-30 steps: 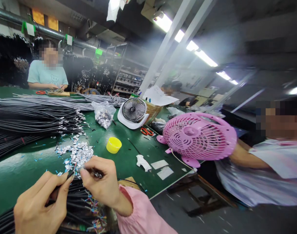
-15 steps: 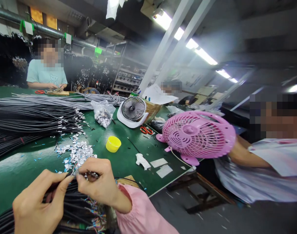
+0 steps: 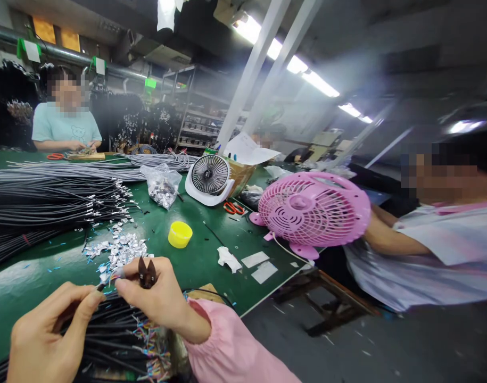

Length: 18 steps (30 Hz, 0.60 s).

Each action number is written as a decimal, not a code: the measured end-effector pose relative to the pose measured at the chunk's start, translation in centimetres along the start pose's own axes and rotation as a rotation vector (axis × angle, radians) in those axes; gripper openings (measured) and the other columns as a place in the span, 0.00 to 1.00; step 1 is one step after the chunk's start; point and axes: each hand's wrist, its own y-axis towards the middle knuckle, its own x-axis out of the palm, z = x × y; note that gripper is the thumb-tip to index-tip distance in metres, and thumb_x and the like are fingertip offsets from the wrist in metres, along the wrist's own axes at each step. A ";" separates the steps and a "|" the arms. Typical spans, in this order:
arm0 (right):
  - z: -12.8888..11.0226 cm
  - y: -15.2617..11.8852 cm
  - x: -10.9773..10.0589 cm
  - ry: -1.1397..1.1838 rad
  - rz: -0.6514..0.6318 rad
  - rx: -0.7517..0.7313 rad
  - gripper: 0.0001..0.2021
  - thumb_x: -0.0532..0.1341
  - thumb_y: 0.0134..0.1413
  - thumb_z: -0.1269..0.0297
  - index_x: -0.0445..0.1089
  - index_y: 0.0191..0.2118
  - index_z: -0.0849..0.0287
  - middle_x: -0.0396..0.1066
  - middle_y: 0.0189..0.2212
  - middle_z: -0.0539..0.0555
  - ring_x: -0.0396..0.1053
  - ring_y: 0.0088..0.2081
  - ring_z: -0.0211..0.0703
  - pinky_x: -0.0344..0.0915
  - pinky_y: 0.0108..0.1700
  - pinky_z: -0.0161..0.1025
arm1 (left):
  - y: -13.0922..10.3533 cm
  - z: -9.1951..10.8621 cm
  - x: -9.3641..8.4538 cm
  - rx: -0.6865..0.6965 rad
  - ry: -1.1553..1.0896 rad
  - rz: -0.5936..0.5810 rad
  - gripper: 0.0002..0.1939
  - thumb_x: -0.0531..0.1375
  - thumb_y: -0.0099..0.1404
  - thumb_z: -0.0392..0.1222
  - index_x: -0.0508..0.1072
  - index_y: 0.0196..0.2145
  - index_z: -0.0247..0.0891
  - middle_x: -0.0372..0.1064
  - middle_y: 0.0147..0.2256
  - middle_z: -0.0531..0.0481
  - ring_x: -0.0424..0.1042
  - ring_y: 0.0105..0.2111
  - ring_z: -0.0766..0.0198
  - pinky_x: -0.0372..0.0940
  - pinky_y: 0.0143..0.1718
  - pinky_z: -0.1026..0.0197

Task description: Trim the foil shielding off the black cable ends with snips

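Between thumb and forefinger, my left hand (image 3: 49,332) pinches a black cable (image 3: 101,288) near its end. My right hand (image 3: 161,295) has a pair of small dark wire cutters (image 3: 147,273) tucked in its fingers, jaws pointing up. The thumb and forefinger of that hand close at the cable's thin coloured wires (image 3: 114,277). Below both hands lies a bundle of black cables (image 3: 111,332) with stripped, coloured wire ends (image 3: 153,346). Just beyond is a pile of silvery foil scraps (image 3: 125,249) mixed with blue bits.
On the green table (image 3: 195,255) are a yellow cup (image 3: 180,235), a bag of small parts (image 3: 162,186), a white fan (image 3: 209,178), orange-handled scissors (image 3: 233,208) and a pink fan (image 3: 313,210). More cables (image 3: 47,197) lie left. Co-workers sit across (image 3: 67,127) and at right (image 3: 427,255).
My hands have drawn slightly apart at the cable end. The cutters in my right hand have turned, so their jaws now point up. The view has shifted a little.
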 end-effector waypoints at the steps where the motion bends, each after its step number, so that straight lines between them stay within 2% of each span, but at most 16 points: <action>1: 0.0 0.1 0.0 0.006 0.003 0.022 0.04 0.64 0.42 0.72 0.77 0.22 0.62 0.63 0.13 0.44 0.53 0.17 0.30 0.50 0.18 0.29 | 0.0 0.1 0.1 0.005 0.006 0.010 0.12 0.62 0.61 0.53 0.75 0.24 0.47 0.69 0.19 0.60 0.68 0.17 0.69 0.64 0.19 0.70; 5: 0.0 0.4 -0.1 0.004 0.020 0.099 0.05 0.66 0.40 0.73 0.79 0.26 0.61 0.65 0.14 0.45 0.55 0.18 0.30 0.53 0.20 0.28 | 0.0 0.3 0.4 0.020 0.012 0.025 0.13 0.63 0.62 0.52 0.74 0.24 0.46 0.67 0.18 0.61 0.66 0.16 0.70 0.62 0.19 0.72; 10: 0.5 0.3 0.0 -0.001 0.019 -0.019 0.04 0.64 0.42 0.71 0.77 0.23 0.61 0.63 0.13 0.45 0.53 0.17 0.30 0.50 0.18 0.29 | -0.1 -0.2 0.4 0.012 0.012 0.005 0.15 0.63 0.62 0.56 0.76 0.24 0.46 0.70 0.18 0.61 0.68 0.16 0.70 0.63 0.20 0.73; 12: 0.7 0.3 0.2 -0.021 0.062 -0.162 0.05 0.62 0.43 0.70 0.75 0.22 0.61 0.62 0.14 0.45 0.52 0.17 0.31 0.50 0.19 0.30 | -0.3 -0.2 0.5 -0.041 -0.024 -0.016 0.15 0.63 0.61 0.57 0.78 0.26 0.46 0.73 0.19 0.60 0.70 0.17 0.69 0.63 0.19 0.72; 15: 1.3 0.5 0.7 -0.126 0.178 -0.470 0.07 0.60 0.43 0.73 0.68 0.18 0.60 0.60 0.15 0.45 0.54 0.19 0.31 0.51 0.21 0.31 | -0.5 0.2 0.7 -0.205 -0.119 -0.035 0.17 0.64 0.59 0.60 0.80 0.29 0.44 0.74 0.20 0.57 0.73 0.19 0.66 0.63 0.16 0.71; 18: 2.4 0.7 1.1 -0.233 0.231 -0.714 0.05 0.61 0.48 0.74 0.72 0.25 0.59 0.68 0.21 0.48 0.62 0.21 0.33 0.58 0.23 0.31 | -0.6 0.6 0.9 -0.296 -0.164 -0.005 0.19 0.64 0.57 0.62 0.80 0.28 0.43 0.72 0.17 0.56 0.71 0.17 0.66 0.61 0.13 0.70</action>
